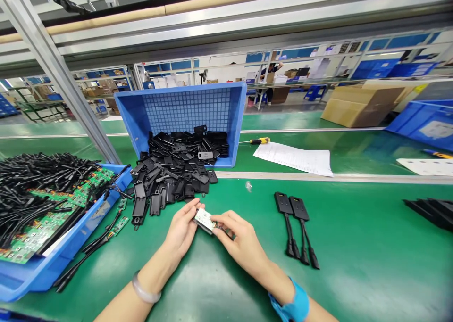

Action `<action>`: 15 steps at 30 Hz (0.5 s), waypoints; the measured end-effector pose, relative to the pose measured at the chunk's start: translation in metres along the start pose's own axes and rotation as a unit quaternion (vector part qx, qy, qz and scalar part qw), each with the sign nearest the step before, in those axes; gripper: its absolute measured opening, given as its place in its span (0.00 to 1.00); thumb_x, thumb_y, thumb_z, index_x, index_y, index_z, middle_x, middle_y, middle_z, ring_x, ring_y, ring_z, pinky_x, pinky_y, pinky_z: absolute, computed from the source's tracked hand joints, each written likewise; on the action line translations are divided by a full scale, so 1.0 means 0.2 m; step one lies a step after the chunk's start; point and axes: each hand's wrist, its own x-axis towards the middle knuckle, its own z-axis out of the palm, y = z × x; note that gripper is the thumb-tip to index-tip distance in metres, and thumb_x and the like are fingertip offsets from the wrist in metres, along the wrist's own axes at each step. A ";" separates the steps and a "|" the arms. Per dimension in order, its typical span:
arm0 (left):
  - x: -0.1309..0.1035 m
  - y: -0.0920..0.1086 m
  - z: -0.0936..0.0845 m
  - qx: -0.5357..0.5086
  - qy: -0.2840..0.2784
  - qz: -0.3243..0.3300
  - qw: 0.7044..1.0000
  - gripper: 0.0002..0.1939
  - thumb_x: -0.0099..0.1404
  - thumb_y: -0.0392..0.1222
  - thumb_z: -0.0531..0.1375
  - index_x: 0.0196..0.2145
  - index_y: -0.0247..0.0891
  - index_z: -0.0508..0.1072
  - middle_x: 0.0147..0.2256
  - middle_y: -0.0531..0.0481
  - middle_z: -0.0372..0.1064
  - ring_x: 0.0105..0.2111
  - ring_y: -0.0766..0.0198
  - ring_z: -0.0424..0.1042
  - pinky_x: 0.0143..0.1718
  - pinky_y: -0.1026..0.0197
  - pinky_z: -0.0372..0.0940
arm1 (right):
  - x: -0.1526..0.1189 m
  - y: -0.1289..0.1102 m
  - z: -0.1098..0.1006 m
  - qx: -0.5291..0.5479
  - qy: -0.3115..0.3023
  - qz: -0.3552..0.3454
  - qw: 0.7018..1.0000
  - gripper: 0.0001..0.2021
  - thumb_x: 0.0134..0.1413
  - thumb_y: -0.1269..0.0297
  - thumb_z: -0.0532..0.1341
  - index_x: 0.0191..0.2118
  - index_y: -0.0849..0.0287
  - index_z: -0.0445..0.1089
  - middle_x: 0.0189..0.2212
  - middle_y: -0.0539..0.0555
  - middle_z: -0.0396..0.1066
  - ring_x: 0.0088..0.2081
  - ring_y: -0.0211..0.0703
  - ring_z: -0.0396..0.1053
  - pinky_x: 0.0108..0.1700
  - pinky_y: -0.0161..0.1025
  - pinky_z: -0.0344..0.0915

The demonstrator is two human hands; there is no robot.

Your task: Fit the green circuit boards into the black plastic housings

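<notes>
In the middle of the head view, my left hand (pixel 182 230) grips a black plastic housing (pixel 203 227) by its left end. A small circuit board (pixel 204 218), pale with tiny parts on it, sits in or on this housing; I cannot tell how deep. The fingers of my right hand (pixel 239 232) pinch the board's right end, where short wires and a black cable show, partly hidden by the fingers. Just beyond my hands lies a heap of black plastic housings (pixel 173 171), spilling from a tipped blue crate (pixel 180 93).
At left, a blue bin (pixel 78 242) holds green circuit boards with black cables; some cabled boards (pixel 118 225) lie beside it. Two closed black units with cables (pixel 292 206) lie at right. Behind are a paper sheet (pixel 295 159), a screwdriver (pixel 260 141) and a cardboard box (pixel 354 106).
</notes>
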 end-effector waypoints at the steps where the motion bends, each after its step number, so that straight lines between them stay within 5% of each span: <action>1: -0.01 0.00 0.01 -0.015 -0.015 -0.002 1.000 0.13 0.55 0.35 0.63 0.40 0.31 0.75 0.42 0.41 0.74 0.47 0.58 0.70 0.55 0.56 0.60 | 0.00 0.00 0.01 -0.003 -0.007 0.004 1.000 0.10 0.56 0.68 0.57 0.42 0.56 0.73 0.29 0.52 0.68 0.28 0.38 0.66 0.30 0.34 0.66; 7: -0.09 0.00 0.04 -0.002 -0.124 -0.026 0.992 0.27 0.47 0.28 0.67 0.47 0.35 0.71 0.53 0.42 0.67 0.57 0.53 0.60 0.61 0.53 0.51 | -0.01 0.03 0.04 0.005 -0.001 0.008 1.000 0.11 0.57 0.68 0.58 0.45 0.56 0.72 0.31 0.53 0.69 0.30 0.39 0.67 0.32 0.35 0.67; 15: -0.10 -0.04 0.05 0.054 -0.159 -0.001 0.986 0.32 0.50 0.33 0.69 0.51 0.42 0.64 0.46 0.45 0.71 0.49 0.57 0.68 0.56 0.53 0.56 | 0.00 0.03 0.02 0.018 0.014 -0.049 0.999 0.14 0.57 0.71 0.56 0.48 0.54 0.71 0.35 0.54 0.69 0.36 0.42 0.69 0.38 0.38 0.70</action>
